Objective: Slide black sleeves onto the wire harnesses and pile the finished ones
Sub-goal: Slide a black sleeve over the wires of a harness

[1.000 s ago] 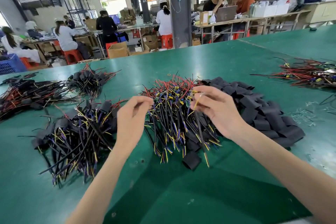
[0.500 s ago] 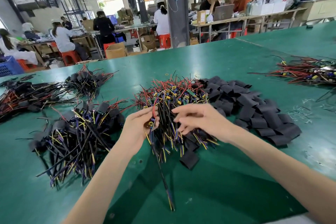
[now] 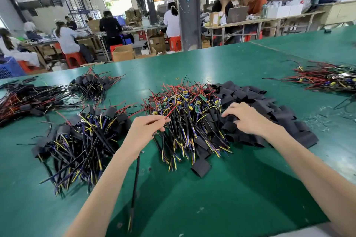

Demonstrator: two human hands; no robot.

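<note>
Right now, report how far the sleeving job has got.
Done: a heap of sleeved black wire harnesses lies at the left. In hand: the left hand pinches one bare harness by its red wire; the right hand touches the pile of flat black sleeves, none clearly picked. Left: the big middle pile of unsleeved harnesses.
</note>
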